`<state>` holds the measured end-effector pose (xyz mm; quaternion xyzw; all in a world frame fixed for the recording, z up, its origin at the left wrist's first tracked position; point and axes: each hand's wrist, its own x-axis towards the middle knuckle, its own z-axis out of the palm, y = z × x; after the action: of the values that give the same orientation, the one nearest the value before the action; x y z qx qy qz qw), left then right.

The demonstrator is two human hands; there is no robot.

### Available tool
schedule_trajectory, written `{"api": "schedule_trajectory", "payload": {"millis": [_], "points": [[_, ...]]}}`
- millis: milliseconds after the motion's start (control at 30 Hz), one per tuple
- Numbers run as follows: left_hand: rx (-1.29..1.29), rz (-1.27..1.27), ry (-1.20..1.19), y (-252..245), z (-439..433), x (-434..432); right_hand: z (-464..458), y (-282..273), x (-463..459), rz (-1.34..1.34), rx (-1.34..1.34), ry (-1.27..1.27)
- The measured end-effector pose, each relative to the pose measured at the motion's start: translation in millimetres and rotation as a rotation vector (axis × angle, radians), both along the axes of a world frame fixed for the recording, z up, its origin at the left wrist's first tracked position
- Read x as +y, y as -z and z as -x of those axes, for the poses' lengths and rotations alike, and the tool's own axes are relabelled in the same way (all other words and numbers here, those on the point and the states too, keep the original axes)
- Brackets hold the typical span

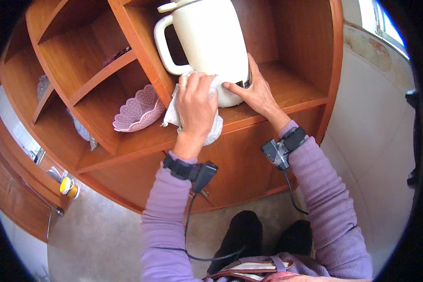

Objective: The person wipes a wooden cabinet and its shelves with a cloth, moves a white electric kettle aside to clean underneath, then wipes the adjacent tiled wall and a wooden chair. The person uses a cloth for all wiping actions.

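Observation:
A large cream-white electric kettle or airpot (211, 38) with a side handle (161, 46) stands on a wooden cabinet shelf (296, 90), tilted in the view. My left hand (196, 102) grips a white cloth (215, 128) and presses it against the lower body, just below the handle. The cloth hangs past the shelf's front edge. My right hand (253, 90) spreads around the lower right side of the vessel, thumb on its front, near a small dark panel that is partly hidden. The bottom of the vessel appears close to the shelf's front edge.
A pink lace-patterned bowl (139, 111) sits in the compartment to the left. Further left, curved dividers (104, 77) part the other compartments. A yellow-lidded tub (69, 187) is at the far left. A pale wall (377, 116) borders the cabinet on the right.

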<state>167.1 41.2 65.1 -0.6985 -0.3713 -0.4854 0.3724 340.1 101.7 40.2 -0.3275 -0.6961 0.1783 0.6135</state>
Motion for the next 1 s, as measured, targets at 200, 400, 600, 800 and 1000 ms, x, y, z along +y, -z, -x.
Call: {"api": "schedule_trajectory", "payload": {"millis": [200, 400, 600, 800, 1000], "points": [[-0.025, -0.281, -0.033, -88.5, 7.3, 31.7, -1.5, -2.9, -4.9, 0.032, 0.008, -0.039], [0.015, -0.249, -0.051, -86.6, -7.5, 22.2, -4.0, -3.3, -6.1, 0.074, 0.002, -0.03], [0.164, -0.249, -0.057, -89.8, -1.7, 9.6, -3.0, -1.4, -4.4, 0.06, 0.012, -0.036], [0.049, -0.44, -0.252, -150.5, -4.0, 41.9, -1.5, 1.1, -3.0, 0.016, 0.036, -0.011], [0.26, -0.197, -0.162, -93.6, -27.9, 5.3, -2.7, 3.1, 0.7, 0.024, 0.041, -0.028]]}}
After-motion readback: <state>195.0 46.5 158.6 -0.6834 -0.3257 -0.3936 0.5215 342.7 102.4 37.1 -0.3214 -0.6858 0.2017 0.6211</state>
